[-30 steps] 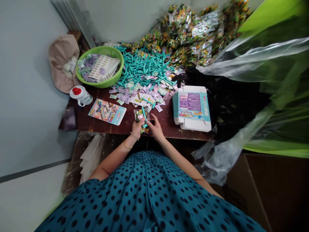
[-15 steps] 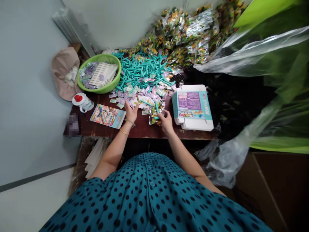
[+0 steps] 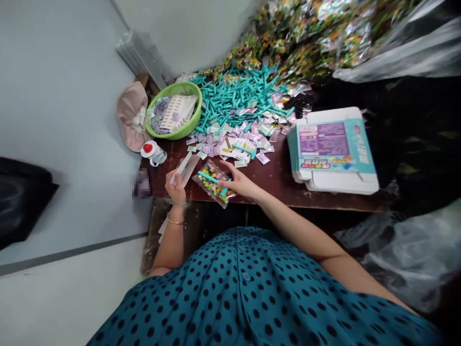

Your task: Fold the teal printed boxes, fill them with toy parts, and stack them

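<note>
My left hand (image 3: 176, 190) grips a thin cardboard box (image 3: 188, 169) near the table's front edge, its white side and open end toward me. Just to its right, my right hand (image 3: 240, 181) is closed on a clear bag of small coloured beads (image 3: 210, 187). Teal plastic sticks (image 3: 208, 176) lie across the top of that bag, partly under my fingers. The bag is tilted, with one corner close to the box. Behind the hands, small lilac and green sachets (image 3: 216, 139) lie scattered around a printed white sheet (image 3: 234, 151).
A heap of teal sticks (image 3: 237, 96) covers the table's back, with bead bags (image 3: 288, 43) piled behind. At left stand a green basin (image 3: 197, 117), a lidded white mug (image 3: 158, 156) and a pink cap (image 3: 126, 117). Flattened boxes (image 3: 324, 144) are stacked at right.
My left hand has taken up the printed box that lay on the table and tilted it up. My right hand has brought the bead bag and sticks left toward it. The view has shifted.
</note>
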Action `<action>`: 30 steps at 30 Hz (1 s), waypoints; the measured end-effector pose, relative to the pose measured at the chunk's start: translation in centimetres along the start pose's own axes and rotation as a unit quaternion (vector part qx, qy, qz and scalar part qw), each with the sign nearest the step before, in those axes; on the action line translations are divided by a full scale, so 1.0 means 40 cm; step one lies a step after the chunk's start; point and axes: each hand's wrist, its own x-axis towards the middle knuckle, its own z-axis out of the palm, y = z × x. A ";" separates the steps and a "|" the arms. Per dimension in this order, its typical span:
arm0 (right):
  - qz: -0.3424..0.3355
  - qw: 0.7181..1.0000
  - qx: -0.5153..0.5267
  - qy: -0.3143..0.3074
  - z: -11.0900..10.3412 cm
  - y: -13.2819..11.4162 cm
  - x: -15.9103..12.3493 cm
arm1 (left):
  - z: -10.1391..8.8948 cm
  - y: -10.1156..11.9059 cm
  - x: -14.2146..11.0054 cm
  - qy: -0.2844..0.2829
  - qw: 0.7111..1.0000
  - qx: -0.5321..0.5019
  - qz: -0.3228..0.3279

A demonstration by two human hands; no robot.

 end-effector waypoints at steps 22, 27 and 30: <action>-0.090 0.979 -0.092 0.158 0.028 -0.091 0.060 | 0.098 0.246 -0.110 -0.080 0.987 -0.119 -0.072; -0.278 0.903 -0.326 0.016 0.081 -0.129 -0.020 | 0.063 0.291 -0.072 -0.091 0.972 -0.186 -0.108; -0.336 0.886 -0.309 0.085 0.062 -0.146 -0.045 | 0.043 0.307 -0.048 -0.043 0.959 -0.221 -0.173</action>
